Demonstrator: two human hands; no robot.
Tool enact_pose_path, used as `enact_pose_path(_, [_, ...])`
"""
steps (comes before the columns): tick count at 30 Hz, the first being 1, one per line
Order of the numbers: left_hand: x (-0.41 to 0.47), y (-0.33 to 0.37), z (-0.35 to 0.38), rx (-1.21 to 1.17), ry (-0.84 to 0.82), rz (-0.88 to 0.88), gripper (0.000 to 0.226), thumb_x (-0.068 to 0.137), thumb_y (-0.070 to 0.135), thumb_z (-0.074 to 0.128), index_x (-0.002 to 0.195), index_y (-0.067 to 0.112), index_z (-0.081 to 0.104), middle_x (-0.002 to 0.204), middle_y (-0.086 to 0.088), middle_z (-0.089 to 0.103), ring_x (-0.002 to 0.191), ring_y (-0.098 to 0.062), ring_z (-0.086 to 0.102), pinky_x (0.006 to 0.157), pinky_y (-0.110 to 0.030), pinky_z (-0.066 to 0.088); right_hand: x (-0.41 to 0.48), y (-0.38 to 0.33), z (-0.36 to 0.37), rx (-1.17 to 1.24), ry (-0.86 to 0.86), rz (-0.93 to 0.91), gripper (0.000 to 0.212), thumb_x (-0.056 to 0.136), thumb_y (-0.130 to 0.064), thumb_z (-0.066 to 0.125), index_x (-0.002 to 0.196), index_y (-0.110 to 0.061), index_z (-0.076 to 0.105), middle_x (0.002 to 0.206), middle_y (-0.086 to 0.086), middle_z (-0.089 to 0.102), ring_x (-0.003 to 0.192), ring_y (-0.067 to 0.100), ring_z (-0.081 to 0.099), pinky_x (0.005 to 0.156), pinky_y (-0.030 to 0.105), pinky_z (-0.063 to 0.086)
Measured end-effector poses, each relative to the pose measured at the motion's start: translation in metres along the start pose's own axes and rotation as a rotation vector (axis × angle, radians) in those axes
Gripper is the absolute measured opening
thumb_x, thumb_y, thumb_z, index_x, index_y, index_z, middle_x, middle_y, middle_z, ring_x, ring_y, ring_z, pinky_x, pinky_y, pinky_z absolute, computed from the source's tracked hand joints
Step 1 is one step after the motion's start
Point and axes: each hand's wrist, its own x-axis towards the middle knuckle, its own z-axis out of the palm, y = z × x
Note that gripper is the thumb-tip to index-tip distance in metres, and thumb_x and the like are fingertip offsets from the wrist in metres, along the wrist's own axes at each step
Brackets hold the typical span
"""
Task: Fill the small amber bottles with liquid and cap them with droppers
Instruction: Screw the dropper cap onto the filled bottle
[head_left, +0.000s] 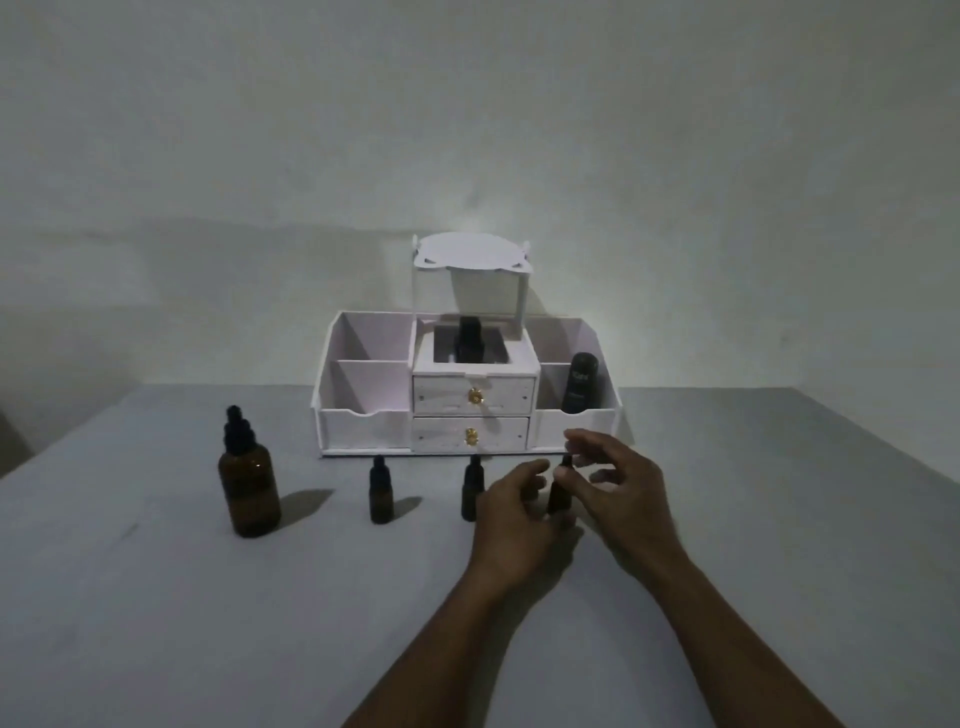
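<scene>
Three small bottles stand capped on the desk (156, 623) before the organizer (358, 431), with the big amber bottle (249, 488) to their left. Whether any is filled, the dim light hides. The left hand (511, 517) grips the rightmost small bottle (559, 498); the right hand (621, 499) curls at its dropper cap (567, 461) — pinching or only near, I cannot tell.

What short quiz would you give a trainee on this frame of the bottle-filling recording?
1. True or false: the large amber glass bottle with black dropper cap stands left of all the small amber dropper bottles.
2. How many small bottles stand on the grey table?
3. Which do the left hand and right hand hold: A leftmost small bottle, B middle small bottle, C rightmost small bottle?
Key: 1 true; 2 three; 3 C.
</scene>
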Motion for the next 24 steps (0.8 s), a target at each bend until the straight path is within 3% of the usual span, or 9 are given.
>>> enact_pose_path(2, [-0.01,0.002,-0.006,0.0,-0.005,-0.015,0.065,0.083,0.011,0.078,0.139,0.03,0.05,0.141,0.005,0.054,0.122,-0.015,0.057,0.051,-0.004,0.046,0.001,-0.002,-0.002,-0.007,0.041,-0.045,0.042,0.081,-0.021,0.079,0.12,-0.025,0.065,0.116,-0.01,0.067,0.099,0.006,0.065,0.081,0.021,0.053])
enact_pose_path(5, [-0.024,-0.001,-0.027,-0.058,-0.018,-0.034,0.05,0.085,0.015,0.076,0.126,0.036,0.057,0.128,0.01,0.058,0.101,-0.004,0.058,0.057,-0.007,0.048,0.001,-0.01,-0.006,-0.037,0.095,-0.142,0.042,0.08,-0.02,0.078,0.12,-0.016,0.066,0.116,-0.001,0.07,0.098,0.012,0.066,0.08,0.021,0.053])
enact_pose_path(9, [-0.048,-0.003,-0.083,-0.022,-0.04,-0.043,0.035,0.085,0.021,0.076,0.118,0.032,0.066,0.108,0.013,0.067,0.096,-0.006,0.066,0.073,-0.014,0.055,-0.009,-0.033,-0.007,-0.031,0.128,-0.235,0.04,0.08,-0.029,0.069,0.116,-0.011,0.067,0.108,0.002,0.07,0.091,0.009,0.065,0.072,0.013,0.052])
enact_pose_path(13, [-0.071,-0.004,-0.166,0.017,0.083,-0.01,0.023,0.086,0.015,0.075,0.108,0.019,0.071,0.082,0.014,0.075,0.079,0.004,0.07,0.064,-0.008,0.049,-0.021,-0.065,0.007,0.021,0.103,-0.292,0.03,0.079,-0.024,0.069,0.106,-0.012,0.069,0.095,0.002,0.07,0.082,0.014,0.066,0.072,0.012,0.054])
enact_pose_path(16, [-0.079,-0.012,-0.228,0.141,0.295,0.057,0.015,0.083,0.017,0.078,0.098,0.021,0.076,0.09,0.01,0.074,0.076,0.009,0.067,0.062,-0.004,0.046,-0.026,-0.094,0.036,0.059,0.009,-0.356,0.025,0.078,-0.012,0.077,0.1,-0.02,0.069,0.089,-0.008,0.069,0.077,0.009,0.064,0.063,0.018,0.054])
enact_pose_path(19, [-0.077,-0.02,-0.275,0.246,0.418,0.085,0.015,0.084,0.021,0.077,0.098,0.027,0.075,0.095,0.011,0.073,0.083,0.004,0.067,0.071,-0.01,0.051,-0.027,-0.121,0.079,0.119,-0.133,-0.453,0.02,0.084,-0.023,0.076,0.102,-0.026,0.067,0.092,-0.015,0.067,0.078,0.006,0.064,0.064,0.019,0.055])
enact_pose_path(21, [-0.069,-0.025,-0.292,0.274,0.483,0.097,0.023,0.082,0.024,0.08,0.103,0.028,0.073,0.094,0.011,0.073,0.085,0.001,0.067,0.078,-0.02,0.056,-0.026,-0.137,0.109,0.181,-0.207,-0.444,0.027,0.082,-0.016,0.076,0.105,-0.028,0.067,0.096,-0.018,0.067,0.084,0.005,0.065,0.068,0.018,0.055])
enact_pose_path(24, [-0.052,-0.029,-0.302,0.275,0.518,0.111,0.045,0.075,0.03,0.085,0.116,0.029,0.067,0.106,0.009,0.069,0.091,-0.005,0.066,0.076,-0.021,0.056,-0.021,-0.163,0.153,0.258,-0.298,-0.343,0.038,0.082,-0.013,0.077,0.114,-0.031,0.064,0.105,-0.02,0.065,0.094,-0.002,0.063,0.073,0.012,0.054])
